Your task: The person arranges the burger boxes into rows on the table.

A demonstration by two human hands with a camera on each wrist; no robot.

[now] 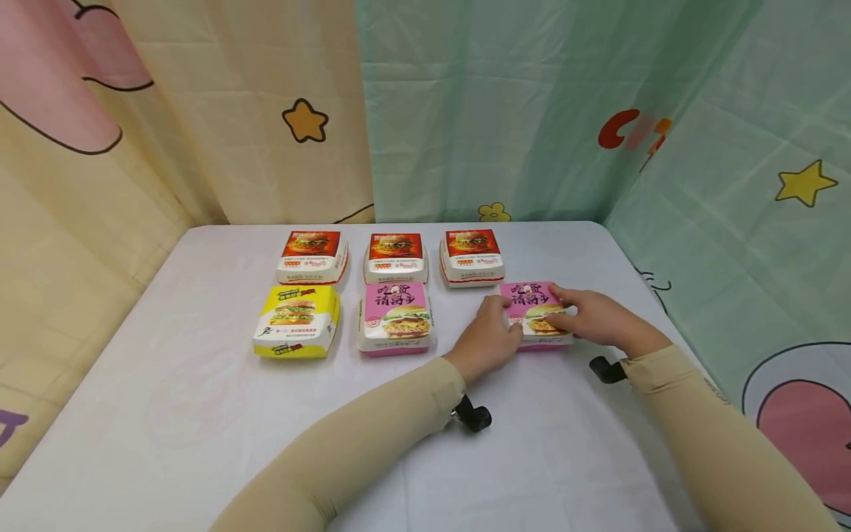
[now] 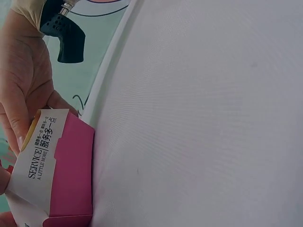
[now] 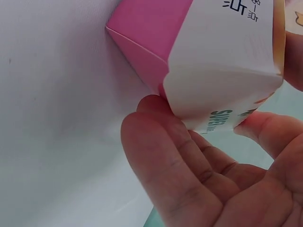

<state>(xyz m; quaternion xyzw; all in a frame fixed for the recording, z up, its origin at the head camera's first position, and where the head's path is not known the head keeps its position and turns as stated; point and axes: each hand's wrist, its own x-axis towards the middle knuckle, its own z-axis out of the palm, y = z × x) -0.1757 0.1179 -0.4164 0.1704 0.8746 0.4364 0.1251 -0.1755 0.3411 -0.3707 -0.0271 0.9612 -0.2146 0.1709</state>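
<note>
A pink-and-white burger box (image 1: 532, 314) with a burger picture on its lid is at the right of the group, held between both hands. My left hand (image 1: 487, 336) grips its left side, and my right hand (image 1: 595, 319) grips its right side, thumb near the front of the lid. In the right wrist view the fingers (image 3: 161, 156) touch the side and lower edge of the burger box (image 3: 218, 61). The left wrist view shows the front of the burger box (image 2: 71, 170) low on the white cloth; most of my left hand is out of that view.
Left of the held box stand a matching pink burger box (image 1: 397, 318) and a yellow one (image 1: 297, 321). Behind them, three red-and-white burger boxes (image 1: 311, 256) form a row. All rest on a white-covered table (image 1: 199, 414), with patterned curtains (image 1: 465, 111) behind and beside it.
</note>
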